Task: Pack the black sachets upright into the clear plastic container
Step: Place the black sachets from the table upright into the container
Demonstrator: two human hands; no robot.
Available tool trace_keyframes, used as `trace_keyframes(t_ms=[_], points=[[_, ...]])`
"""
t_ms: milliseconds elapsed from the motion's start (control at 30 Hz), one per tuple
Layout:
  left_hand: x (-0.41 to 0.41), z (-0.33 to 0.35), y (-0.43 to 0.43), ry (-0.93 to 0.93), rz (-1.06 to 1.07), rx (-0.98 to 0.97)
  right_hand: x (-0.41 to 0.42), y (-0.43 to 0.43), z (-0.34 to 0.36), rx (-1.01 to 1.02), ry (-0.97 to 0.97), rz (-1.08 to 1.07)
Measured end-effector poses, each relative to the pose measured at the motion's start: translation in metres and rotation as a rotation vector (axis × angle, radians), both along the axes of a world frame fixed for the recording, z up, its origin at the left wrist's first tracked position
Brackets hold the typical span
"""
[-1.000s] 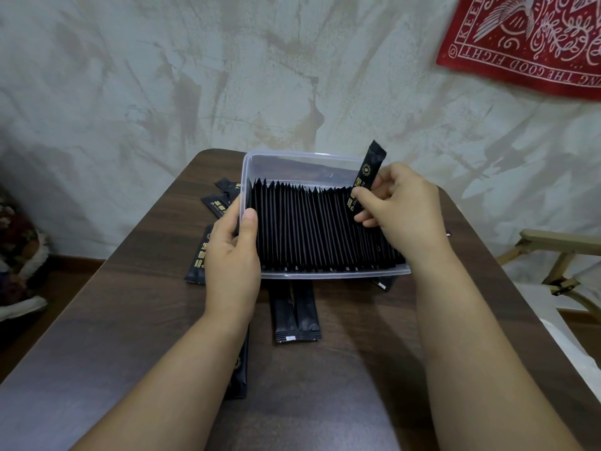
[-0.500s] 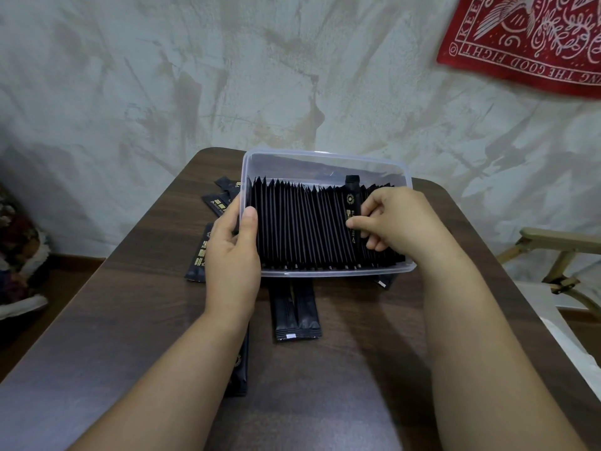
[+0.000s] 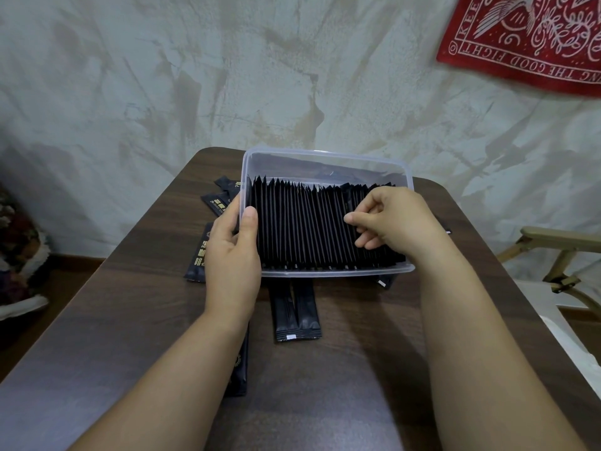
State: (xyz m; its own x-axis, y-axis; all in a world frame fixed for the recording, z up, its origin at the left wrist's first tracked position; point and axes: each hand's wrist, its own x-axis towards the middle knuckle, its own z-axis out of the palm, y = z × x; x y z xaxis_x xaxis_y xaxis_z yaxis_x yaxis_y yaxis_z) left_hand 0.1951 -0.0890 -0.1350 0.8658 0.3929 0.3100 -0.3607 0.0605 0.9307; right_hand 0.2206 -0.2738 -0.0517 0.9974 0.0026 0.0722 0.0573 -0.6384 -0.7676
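While the left hand grips the left wall of the clear container, black sachets stand inside on edge.
Their long axes run near-to-far; the right hand curls on the row's right part, pinch unclear; loose sachets lie flat on the table around it.

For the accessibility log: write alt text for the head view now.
A person's right hand touches a row of upright black sachets in a clear rectangular plastic container, while the left hand grips its left wall. Loose black sachets lie flat on the dark wooden table.
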Motion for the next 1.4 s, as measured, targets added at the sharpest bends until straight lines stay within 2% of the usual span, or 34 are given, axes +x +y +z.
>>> trace_keyframes(t_ms=[200, 367, 667, 900, 1133, 1267, 1400], points=[[0.000, 0.000, 0.000, -0.007, 0.004, 0.005, -0.001, 0.002, 0.001, 0.092, -0.023, 0.007], [0.000, 0.001, 0.000, -0.008, 0.001, 0.010, 0.000, 0.002, 0.000, 0.075, 0.011, 0.016], [0.000, 0.000, -0.001, -0.007, 0.006, 0.029, 0.002, 0.005, -0.004, 0.013, -0.055, 0.049], [-0.003, 0.001, -0.001, -0.045, -0.006, 0.079, 0.005, 0.011, -0.010, 0.015, -0.145, -0.005], [-0.004, 0.004, -0.002, -0.034, -0.011, 0.068, 0.002, 0.011, -0.008, 0.040, -0.148, 0.001], [-0.002, 0.002, -0.001, -0.008, -0.009, 0.045, -0.004, 0.010, -0.005, -0.036, -0.188, 0.010], [-0.001, 0.003, -0.001, 0.011, -0.002, 0.030, -0.023, -0.001, -0.005, -0.207, -0.398, -0.067]])
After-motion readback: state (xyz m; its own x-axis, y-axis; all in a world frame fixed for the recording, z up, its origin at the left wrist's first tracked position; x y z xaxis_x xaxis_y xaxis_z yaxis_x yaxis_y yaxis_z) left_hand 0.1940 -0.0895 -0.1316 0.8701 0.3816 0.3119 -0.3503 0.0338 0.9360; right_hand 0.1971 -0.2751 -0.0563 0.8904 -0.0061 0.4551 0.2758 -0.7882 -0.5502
